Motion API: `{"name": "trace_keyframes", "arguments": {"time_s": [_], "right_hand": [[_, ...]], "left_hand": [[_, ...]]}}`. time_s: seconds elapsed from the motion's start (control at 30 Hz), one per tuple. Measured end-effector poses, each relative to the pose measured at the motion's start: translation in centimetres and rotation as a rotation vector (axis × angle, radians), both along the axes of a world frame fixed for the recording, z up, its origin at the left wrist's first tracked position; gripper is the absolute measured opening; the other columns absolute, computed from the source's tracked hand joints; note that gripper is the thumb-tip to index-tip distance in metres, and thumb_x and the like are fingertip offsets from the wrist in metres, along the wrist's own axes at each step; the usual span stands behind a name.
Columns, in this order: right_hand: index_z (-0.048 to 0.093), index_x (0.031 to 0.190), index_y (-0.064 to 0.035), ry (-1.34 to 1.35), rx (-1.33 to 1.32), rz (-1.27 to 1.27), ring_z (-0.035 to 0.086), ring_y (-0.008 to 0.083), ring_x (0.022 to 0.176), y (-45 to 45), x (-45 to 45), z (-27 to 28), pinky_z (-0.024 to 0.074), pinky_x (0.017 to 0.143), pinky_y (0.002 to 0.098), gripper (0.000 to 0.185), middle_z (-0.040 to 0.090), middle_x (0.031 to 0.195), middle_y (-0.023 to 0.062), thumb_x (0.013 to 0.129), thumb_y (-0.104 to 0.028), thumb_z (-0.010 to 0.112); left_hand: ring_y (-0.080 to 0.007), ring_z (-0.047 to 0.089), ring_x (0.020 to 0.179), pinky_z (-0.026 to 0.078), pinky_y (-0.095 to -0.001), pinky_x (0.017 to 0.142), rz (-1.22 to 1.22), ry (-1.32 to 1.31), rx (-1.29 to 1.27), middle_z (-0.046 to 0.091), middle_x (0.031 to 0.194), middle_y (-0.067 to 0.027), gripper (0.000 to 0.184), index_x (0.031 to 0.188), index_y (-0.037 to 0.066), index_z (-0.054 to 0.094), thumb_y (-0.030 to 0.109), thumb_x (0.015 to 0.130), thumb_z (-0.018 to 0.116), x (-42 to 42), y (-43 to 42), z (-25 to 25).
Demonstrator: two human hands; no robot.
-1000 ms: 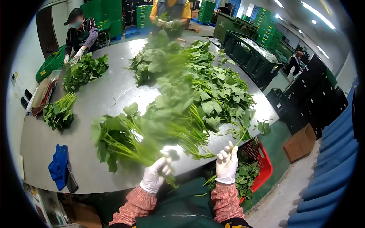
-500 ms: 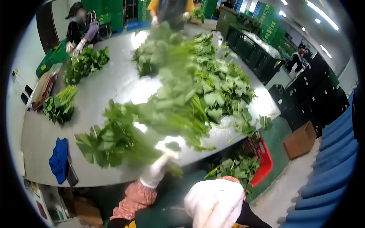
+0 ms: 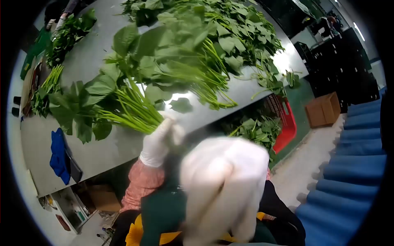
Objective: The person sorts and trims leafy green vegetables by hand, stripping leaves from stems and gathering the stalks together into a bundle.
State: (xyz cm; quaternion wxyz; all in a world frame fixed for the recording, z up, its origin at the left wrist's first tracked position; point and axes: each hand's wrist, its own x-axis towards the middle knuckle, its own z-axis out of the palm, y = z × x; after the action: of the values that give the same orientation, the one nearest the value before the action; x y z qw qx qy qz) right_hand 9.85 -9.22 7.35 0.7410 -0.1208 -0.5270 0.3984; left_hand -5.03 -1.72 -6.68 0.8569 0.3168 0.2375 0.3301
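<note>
My left hand, in a white glove, is wrapped round the stems of a bunch of leafy greens above the table's near edge. The bunch's leaves fan out up and to the left. My right hand, also gloved, is very large and blurred close to the camera; its fingers point down, and whether they hold anything is hidden. Beyond my left hand, a big heap of greens covers the metal table, with stems toward me.
A red crate with greens stands below the table edge. On the table's left lie a small bunch and a blue cloth. Another person's hands are at the far left. A cardboard box sits on the floor.
The view has tilted down. My right hand has come from beside the table edge up close to the camera. My left hand still holds its bunch, now in sharper view.
</note>
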Motion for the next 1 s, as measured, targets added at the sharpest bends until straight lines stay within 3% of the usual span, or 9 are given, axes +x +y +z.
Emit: {"name": "trace_keyframes", "arguments": {"time_s": [0.17,0.27,0.3,0.4,0.47,0.57,0.67,0.73,1.0], "right_hand": [[0.067,0.113,0.002,-0.378,-0.658,-0.723,0.061,0.0082,0.079,4.9,8.0,-7.3,0.0491,0.067,0.0218,0.023,0.07,0.098,0.0056,0.092,-0.005,0.064],[0.069,0.106,-0.0024,-1.152,-0.438,-1.355,0.066,0.0306,0.085,6.9,15.8,-17.1,0.0542,0.077,0.0353,0.029,0.068,0.096,0.0148,0.082,-0.017,0.076],[0.069,0.101,-0.0019,-1.154,-0.692,-1.301,0.065,0.03,0.084,6.9,15.8,-18.2,0.0536,0.074,0.0366,0.024,0.067,0.092,0.0143,0.082,-0.014,0.075],[0.067,0.097,0.0014,-0.909,-0.642,-1.217,0.063,0.0256,0.076,7.9,17.4,-19.9,0.051,0.071,0.0335,0.014,0.064,0.086,0.0129,0.085,-0.006,0.07],[0.066,0.099,0.0024,-0.877,-0.427,-1.351,0.058,0.0181,0.07,7.4,16.4,-16.1,0.0488,0.066,0.0296,0.011,0.062,0.083,0.0074,0.09,-0.004,0.066],[0.065,0.1,-0.0023,-0.404,-0.735,-1.162,0.044,0.0015,0.059,6.9,13.7,-10.5,0.0357,0.051,0.0175,0.012,0.056,0.076,-0.0055,0.098,-0.014,0.062],[0.063,0.116,-0.0017,-0.079,-0.72,-0.868,0.044,0.0025,0.057,5.7,10.8,-7.0,0.037,0.05,0.0172,0.021,0.057,0.082,-0.004,0.099,-0.013,0.06],[0.06,0.124,-0.0017,-0.195,-0.708,-0.842,0.046,0.0025,0.058,5.3,11.9,-8.4,0.0381,0.051,0.017,0.027,0.057,0.085,-0.003,0.1,-0.013,0.058],[0.057,0.123,0.0013,-0.157,-0.681,-0.742,0.048,0.0039,0.053,3.1,12.5,-7.4,0.0411,0.05,0.0179,0.026,0.069,0.095,0.0099,0.099,-0.01,0.056]], "left_hand": [[-0.0109,0.027,0.039,0.03,-0.0286,0.044,0.057,-0.064,-0.069,0.031,0.048,0.0035,0.015,0.093,0.004,0.058,0.016,0.101,0.053,-0.2,0.5,-0.7],[-0.0093,0.028,0.041,0.027,-0.0276,0.044,0.062,-0.115,-0.436,0.03,0.049,0.0048,0.019,0.09,0.003,0.061,0.017,0.1,0.055,-0.5,0.4,-0.8],[-0.009,0.03,0.042,0.028,-0.0274,0.045,0.032,-0.078,-0.321,0.034,0.052,0.0043,0.018,0.092,0.002,0.06,0.017,0.101,0.056,-0.8,0.9,0.2],[-0.0076,0.031,0.042,0.029,-0.0256,0.045,0.006,-0.047,-0.166,0.038,0.054,0.0041,0.014,0.098,0.002,0.06,0.015,0.101,0.056,-1.3,1.7,-0.1],[-0.0066,0.031,0.042,0.027,-0.0243,0.044,0.031,-0.118,-0.227,0.038,0.054,0.0043,0.013,0.098,0.003,0.061,0.016,0.1,0.057,-1.4,1.6,-0.9],[-0.0066,0.031,0.042,0.027,-0.0241,0.044,0.073,-0.112,-0.182,0.036,0.053,0.005,0.014,0.097,0.003,0.061,0.016,0.1,0.057,-1.3,1.6,-0.1],[-0.0073,0.03,0.042,0.027,-0.0246,0.044,0.047,-0.038,-0.19,0.034,0.051,0.0059,0.015,0.094,0.003,0.062,0.015,0.1,0.056,-0.6,0.9,0.9],[-0.008,0.031,0.042,0.028,-0.0252,0.045,0.057,-0.012,-0.186,0.034,0.051,0.0063,0.016,0.092,0.003,0.062,0.016,0.1,0.056,-0.1,0.5,1.6],[-0.0073,0.025,0.04,0.029,-0.026,0.045,0.083,0.002,-0.162,0.027,0.051,0.0076,0.016,0.093,0.004,0.06,0.018,0.099,0.056,0.5,0.0,0.0]]}}
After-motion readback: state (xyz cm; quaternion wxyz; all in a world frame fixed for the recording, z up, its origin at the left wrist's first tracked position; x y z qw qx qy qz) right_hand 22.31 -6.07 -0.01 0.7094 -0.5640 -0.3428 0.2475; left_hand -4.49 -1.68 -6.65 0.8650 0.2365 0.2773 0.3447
